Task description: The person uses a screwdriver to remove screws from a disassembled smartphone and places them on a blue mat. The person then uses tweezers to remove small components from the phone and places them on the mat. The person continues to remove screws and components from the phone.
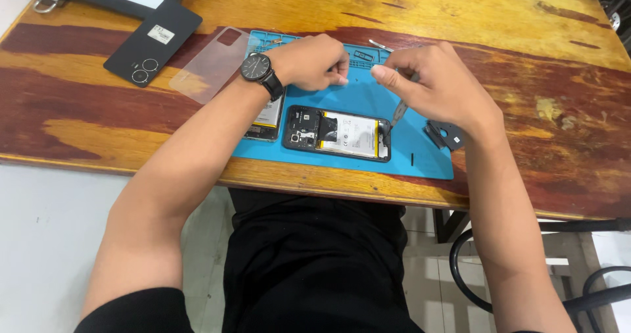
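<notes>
Hiding under the left hand (pixel 314 62), something unreadable.

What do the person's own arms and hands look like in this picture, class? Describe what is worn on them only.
Both forearms are bare, with short black sleeves showing just at the upper arms near the bottom edge. The left hand has a round black wristwatch with a dark dial and black strap on its wrist. The right hand wears nothing: no gloves, rings or bands show.
</notes>
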